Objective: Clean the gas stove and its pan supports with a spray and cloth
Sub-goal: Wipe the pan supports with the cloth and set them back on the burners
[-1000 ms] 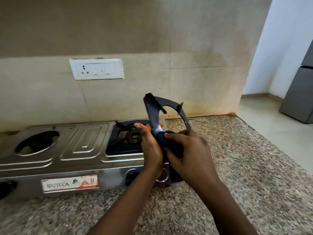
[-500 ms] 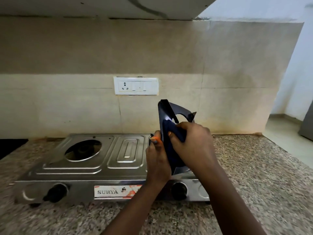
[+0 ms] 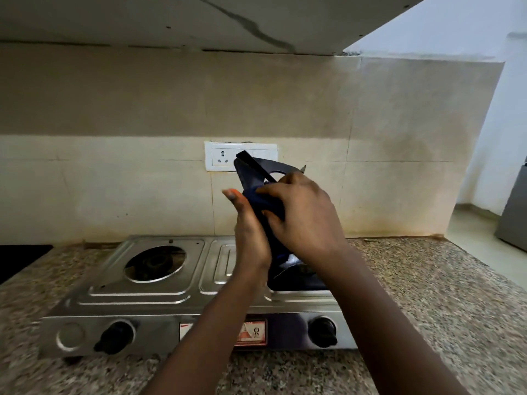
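A steel two-burner gas stove (image 3: 159,297) stands on the granite counter. Its left burner (image 3: 155,263) is bare, with no support on it. I hold a black pan support (image 3: 251,171) upright above the stove's right side. My left hand (image 3: 249,232) grips the support's lower left edge. My right hand (image 3: 302,215) presses a dark blue cloth (image 3: 265,199) against the support's face. The right burner is mostly hidden behind my hands. No spray bottle is in view.
Two black knobs (image 3: 114,336) (image 3: 323,332) sit on the stove's front. A white socket plate (image 3: 221,156) is on the tiled wall behind. A shelf overhangs above. The granite counter (image 3: 427,295) extends right; a grey appliance (image 3: 513,218) stands at the far right.
The view tilted up and shifted left, bringing the whole stove into frame. Both hands lifted the support higher, and my right hand slid the cloth up its face.
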